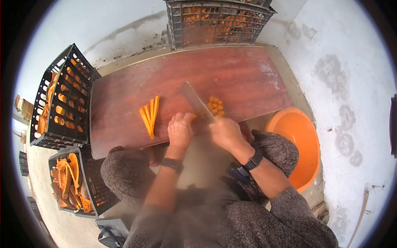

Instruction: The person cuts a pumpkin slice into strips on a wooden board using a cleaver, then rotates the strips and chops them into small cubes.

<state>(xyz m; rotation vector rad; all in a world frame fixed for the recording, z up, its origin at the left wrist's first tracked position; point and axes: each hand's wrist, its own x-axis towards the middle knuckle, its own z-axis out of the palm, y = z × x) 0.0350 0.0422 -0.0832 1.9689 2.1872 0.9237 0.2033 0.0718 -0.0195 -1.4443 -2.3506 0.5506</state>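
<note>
My right hand (226, 133) grips a cleaver (195, 98), its broad blade pointing up and to the left over a reddish board (136, 89). Just left of the blade, my left hand (180, 130) presses its closed fingers on an orange pumpkin strip (193, 117), of which only the end shows. Right of the blade lies a small heap of pumpkin cubes (215, 106). Several long pumpkin strips (149, 115) are fanned out on the board to the left of my left hand.
A black crate (62, 103) of orange chunks stands at the board's left. Below it, another crate (93, 182) holds peel and scraps. Behind the board rise stacked crates (219, 25). An orange basin (300, 140) sits by my right knee, near the white wall (351, 82).
</note>
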